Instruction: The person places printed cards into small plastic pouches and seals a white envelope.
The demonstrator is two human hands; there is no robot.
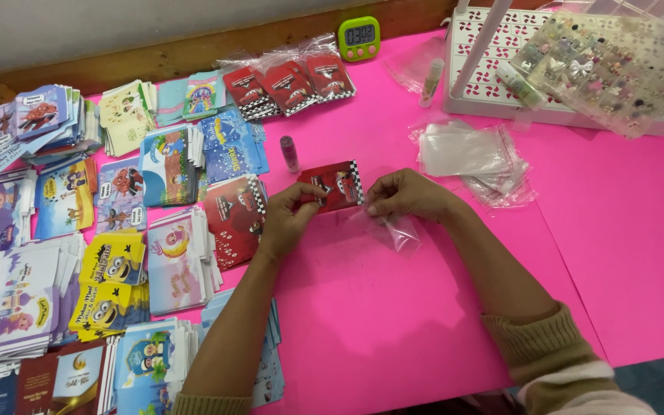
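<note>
Beside stacked cards (178,253), both hands' fingers (309,194) pinch a red card (332,184) and clear bag (393,227).

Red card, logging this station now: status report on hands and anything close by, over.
Left hand grips red card. Right hand pinches clear plastic sleeve at card's edge. Pink tube stands just behind; nothing blocking.

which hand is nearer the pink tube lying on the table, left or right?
Left. The left hand holds the red card just below the pink tube. The right hand grips the card's other edge and a clear bag, farther to the tube's right.
</note>
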